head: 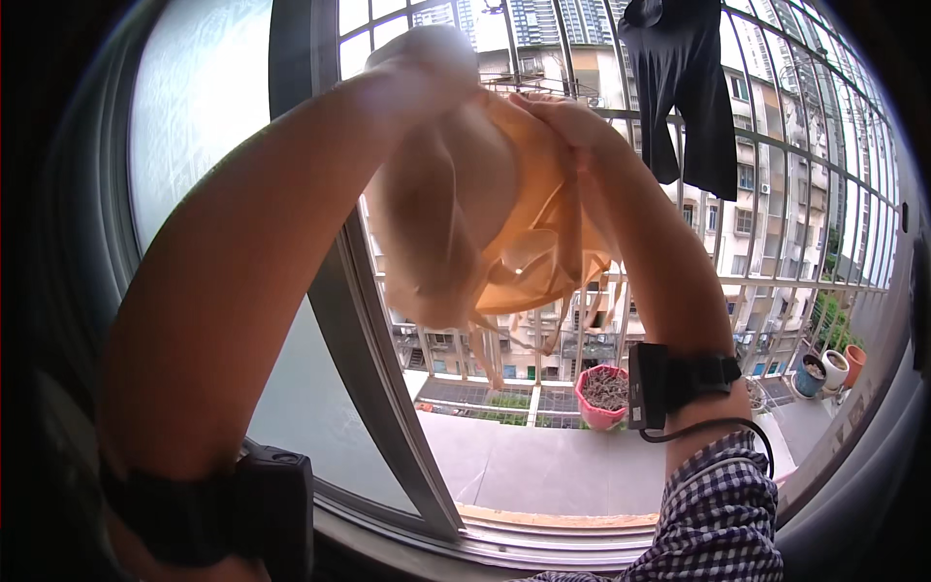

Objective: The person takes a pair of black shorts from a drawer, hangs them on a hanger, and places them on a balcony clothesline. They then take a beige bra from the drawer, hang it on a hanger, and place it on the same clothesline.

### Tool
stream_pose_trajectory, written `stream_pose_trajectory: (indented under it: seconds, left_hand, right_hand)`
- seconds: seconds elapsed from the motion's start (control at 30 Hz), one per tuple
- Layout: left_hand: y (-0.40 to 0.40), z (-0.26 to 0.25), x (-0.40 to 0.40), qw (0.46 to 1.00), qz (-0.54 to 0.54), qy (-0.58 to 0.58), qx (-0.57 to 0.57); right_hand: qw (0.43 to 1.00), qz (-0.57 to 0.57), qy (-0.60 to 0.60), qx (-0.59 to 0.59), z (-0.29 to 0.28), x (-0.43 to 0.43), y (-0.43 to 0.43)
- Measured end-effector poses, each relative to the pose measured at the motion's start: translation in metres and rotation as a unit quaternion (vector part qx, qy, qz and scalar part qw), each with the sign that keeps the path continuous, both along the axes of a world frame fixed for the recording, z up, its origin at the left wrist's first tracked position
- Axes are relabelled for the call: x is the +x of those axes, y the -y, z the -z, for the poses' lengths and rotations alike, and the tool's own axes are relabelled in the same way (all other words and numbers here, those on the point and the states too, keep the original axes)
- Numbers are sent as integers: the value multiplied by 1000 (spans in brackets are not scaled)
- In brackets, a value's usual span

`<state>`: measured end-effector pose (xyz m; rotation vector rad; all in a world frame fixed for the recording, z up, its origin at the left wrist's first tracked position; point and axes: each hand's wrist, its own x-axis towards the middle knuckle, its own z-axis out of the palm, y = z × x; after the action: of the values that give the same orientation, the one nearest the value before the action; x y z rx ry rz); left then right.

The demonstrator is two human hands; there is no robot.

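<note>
A peach-coloured cloth garment [538, 196] with thin ties hangs before me in the open window. My right hand [560, 120] pinches its upper edge with thumb and fingers. At the garment's upper left, my left hand [429, 69] is raised high and closed around the cloth; motion and glare blur it, so its fingers are not distinct. The cloth is bunched on the left and spreads into a rounded orange part on the right. Several loose straps dangle from its bottom.
A sliding window frame [364, 364] with frosted glass stands at left. Metal security bars [764, 145] enclose the ledge [538, 465] outside. Black trousers [684, 102] hang at upper right. A pink flowerpot [602, 400] sits on the ledge, with several pots, including a blue one [809, 377], farther right.
</note>
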<state>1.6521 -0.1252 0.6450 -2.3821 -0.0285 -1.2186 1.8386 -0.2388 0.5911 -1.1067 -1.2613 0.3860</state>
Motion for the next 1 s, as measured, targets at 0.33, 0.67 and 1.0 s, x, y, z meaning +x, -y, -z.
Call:
stream_pose_trajectory:
  seconds: [0.33, 0.67, 1.0]
  left_hand:
    - [-1, 12, 6, 965, -201, -161, 43]
    - [2, 16, 6, 963, -235, -124, -56]
    - [12, 22, -15, 979, -155, -55, -118]
  right_hand:
    - [996, 24, -2, 85, -10, 13, 4]
    - [998, -18, -44, 45, -14, 7, 12]
    - [999, -12, 49, 21, -14, 10, 22]
